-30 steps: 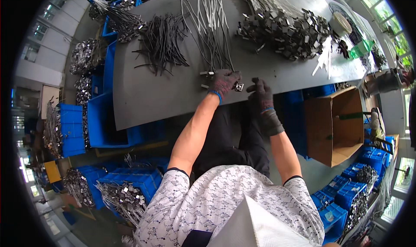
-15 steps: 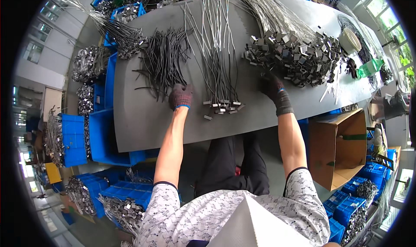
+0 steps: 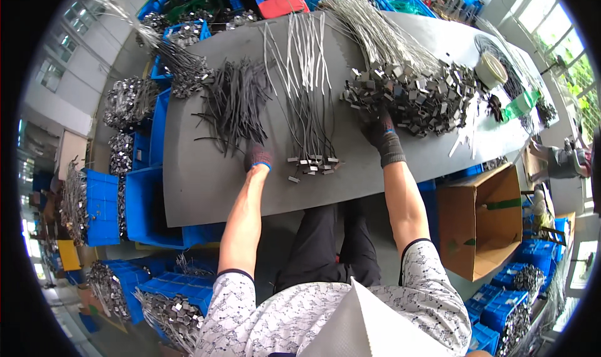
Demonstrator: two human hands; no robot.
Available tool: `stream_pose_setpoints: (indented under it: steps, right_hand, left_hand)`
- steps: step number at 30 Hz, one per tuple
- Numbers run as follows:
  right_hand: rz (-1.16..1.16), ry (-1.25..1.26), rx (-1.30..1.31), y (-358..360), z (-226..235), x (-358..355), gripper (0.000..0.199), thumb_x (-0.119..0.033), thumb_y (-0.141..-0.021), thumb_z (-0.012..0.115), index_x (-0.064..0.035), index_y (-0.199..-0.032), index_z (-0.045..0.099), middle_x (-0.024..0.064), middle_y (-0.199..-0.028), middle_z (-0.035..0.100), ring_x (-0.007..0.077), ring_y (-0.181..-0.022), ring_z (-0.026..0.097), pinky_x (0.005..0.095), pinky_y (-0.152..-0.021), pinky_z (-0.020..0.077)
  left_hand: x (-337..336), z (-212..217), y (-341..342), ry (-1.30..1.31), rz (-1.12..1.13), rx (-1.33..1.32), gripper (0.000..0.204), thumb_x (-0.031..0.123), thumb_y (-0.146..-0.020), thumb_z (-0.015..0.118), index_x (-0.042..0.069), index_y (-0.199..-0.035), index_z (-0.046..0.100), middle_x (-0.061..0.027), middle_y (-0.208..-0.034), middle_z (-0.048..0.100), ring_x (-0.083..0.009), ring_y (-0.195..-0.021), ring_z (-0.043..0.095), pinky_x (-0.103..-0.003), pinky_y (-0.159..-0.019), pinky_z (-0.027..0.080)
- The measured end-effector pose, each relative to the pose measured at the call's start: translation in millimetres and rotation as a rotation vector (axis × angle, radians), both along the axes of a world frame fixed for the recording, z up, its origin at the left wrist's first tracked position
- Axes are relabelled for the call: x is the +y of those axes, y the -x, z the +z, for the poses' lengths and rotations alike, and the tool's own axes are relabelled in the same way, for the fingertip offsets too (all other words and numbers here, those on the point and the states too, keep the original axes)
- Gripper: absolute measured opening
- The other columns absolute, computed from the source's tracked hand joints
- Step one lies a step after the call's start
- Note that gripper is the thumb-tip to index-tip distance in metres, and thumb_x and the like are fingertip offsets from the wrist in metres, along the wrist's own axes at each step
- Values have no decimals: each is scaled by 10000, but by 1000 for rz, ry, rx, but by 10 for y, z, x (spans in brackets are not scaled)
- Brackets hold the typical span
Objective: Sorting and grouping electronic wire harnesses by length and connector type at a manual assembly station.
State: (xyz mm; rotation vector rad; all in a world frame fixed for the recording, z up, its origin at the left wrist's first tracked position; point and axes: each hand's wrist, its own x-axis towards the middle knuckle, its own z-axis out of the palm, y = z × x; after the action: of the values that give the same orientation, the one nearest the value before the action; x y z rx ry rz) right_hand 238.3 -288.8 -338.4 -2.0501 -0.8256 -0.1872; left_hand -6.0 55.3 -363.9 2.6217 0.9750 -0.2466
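Observation:
My left hand [image 3: 256, 157], in a dark knitted glove with a blue cuff edge, is at the near ends of a bundle of thin black tubes [image 3: 238, 103]. Its fingers are blurred. My right hand [image 3: 380, 133], gloved the same way, reaches to the near left edge of a heap of small metal blocks [image 3: 416, 97] on pale wires. Its fingertips blend into the dark parts there, so any hold is hidden. Between my hands several wires [image 3: 305, 106] lie spread side by side, pale at the far end, dark nearer me, with metal blocks [image 3: 313, 164] at their near ends.
All this lies on a grey table [image 3: 206, 194]. On its right stand a pale tub [image 3: 491, 70] and a green plastic bottle [image 3: 521, 105]. A cardboard box [image 3: 463, 228] stands below the right edge, a blue crate [image 3: 147, 206] at the left. A red object [image 3: 283, 6] sits at the far edge.
The view has shifted, so the table appears lower. My right hand has gone slightly farther into the edge of the metal block heap. My left hand stays by the black tubes.

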Motion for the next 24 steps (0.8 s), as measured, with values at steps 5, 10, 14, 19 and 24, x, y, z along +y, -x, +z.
stream_pose_setpoints:
  steps: [5, 10, 14, 19, 24]
  right_hand:
    - [-52, 298, 34, 520, 289, 722, 167, -119, -828, 654, -56, -976, 694, 167, -900, 705, 375, -787, 666, 410, -741, 540]
    - [-76, 113, -8, 1527, 336, 22, 210, -167, -865, 680, -50, -1036, 713, 178, -886, 710, 355, -749, 680, 397, -681, 549]
    - [-16, -71, 650, 2372, -138, -1469, 324, -239, -999, 508, -1, -1188, 622, 139, -1058, 703, 255, -975, 664, 367, -836, 527]
    - [-378, 833, 436, 4598, -763, -3226, 223, -111, -928, 440, -2, -1036, 602, 300, -979, 653, 481, -943, 627, 559, -790, 483]
    - [10, 1233, 954, 6019, -711, -4110, 287, -234, -886, 537, -24, -1008, 690, 246, -1067, 684, 425, -1022, 648, 504, -860, 519]
  left_hand:
    - [881, -901, 574, -149, -74, 222, 457, 294, -982, 376, 57, -1315, 581, -204, -1381, 551, -338, -1258, 551, -444, -1015, 468]
    - [811, -1015, 649, -450, -340, 309, 428, 320, -957, 457, 40, -1243, 606, -191, -1319, 603, -364, -1165, 615, -438, -936, 518]
    - [564, -742, 372, 127, 198, -43, 502, 238, -975, 414, -48, -1376, 512, -275, -1483, 427, -404, -1377, 420, -487, -1140, 346]
    - [93, -311, 23, 247, 252, -94, 555, 265, -890, 551, -25, -1362, 525, -270, -1455, 462, -394, -1331, 478, -469, -1115, 382]
    - [880, -651, 312, 49, 140, -176, 338, 296, -856, 595, 36, -1022, 734, -213, -1178, 674, -400, -1112, 637, -480, -899, 529]
